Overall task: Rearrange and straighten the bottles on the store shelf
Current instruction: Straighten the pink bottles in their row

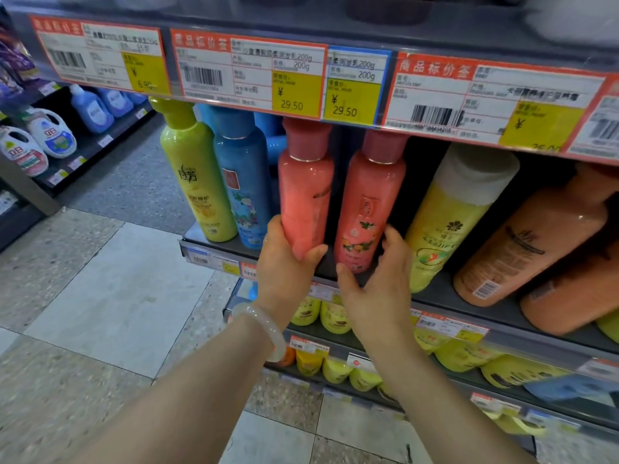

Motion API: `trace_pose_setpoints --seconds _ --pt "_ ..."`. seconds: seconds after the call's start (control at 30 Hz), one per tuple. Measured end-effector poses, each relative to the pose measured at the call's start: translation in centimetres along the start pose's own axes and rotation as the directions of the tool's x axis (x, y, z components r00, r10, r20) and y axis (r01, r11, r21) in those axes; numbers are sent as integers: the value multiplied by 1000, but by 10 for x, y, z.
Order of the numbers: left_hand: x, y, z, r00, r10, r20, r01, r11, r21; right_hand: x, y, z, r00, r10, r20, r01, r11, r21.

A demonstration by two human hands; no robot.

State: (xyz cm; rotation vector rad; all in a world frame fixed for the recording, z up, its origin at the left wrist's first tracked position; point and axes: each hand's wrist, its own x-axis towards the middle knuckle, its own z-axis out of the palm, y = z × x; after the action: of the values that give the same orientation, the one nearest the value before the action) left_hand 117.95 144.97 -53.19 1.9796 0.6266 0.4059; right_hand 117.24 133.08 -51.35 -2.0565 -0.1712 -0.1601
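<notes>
I fear the tall pink plastic bottle may slip and knock the blue bottle at its 9 o'clock, because my left hand clamps only its base at the shelf edge, while my right hand, fingers apart, cups the second pink bottle at 3 o'clock.

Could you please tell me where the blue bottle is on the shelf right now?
In the head view, the blue bottle stands left of centre on the shelf, between the green bottle and the pink bottle the left hand grips.
</notes>
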Motion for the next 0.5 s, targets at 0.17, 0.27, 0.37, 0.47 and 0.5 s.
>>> trace_pose_setpoints --seconds 0.17,0.27,0.37,0.47,0.5 --pt "5 5 5 1000 -6 -7 6 999 32 29 1 10 994 109 -30 -107 992 63" --pt "10 9 10 1000 1 18 -1 999 44 38 3 11 992 127 -12 -127 991 37" --pt "14 10 12 1000 13 23 -14 998 66 41 5 13 993 117 -14 -116 993 16" --pt "13 10 12 1000 7 28 -9 997 71 42 6 16 992 124 -29 -124 992 9" --pt "12 10 13 999 6 31 -8 997 71 42 6 17 992 123 -38 -123 992 6"
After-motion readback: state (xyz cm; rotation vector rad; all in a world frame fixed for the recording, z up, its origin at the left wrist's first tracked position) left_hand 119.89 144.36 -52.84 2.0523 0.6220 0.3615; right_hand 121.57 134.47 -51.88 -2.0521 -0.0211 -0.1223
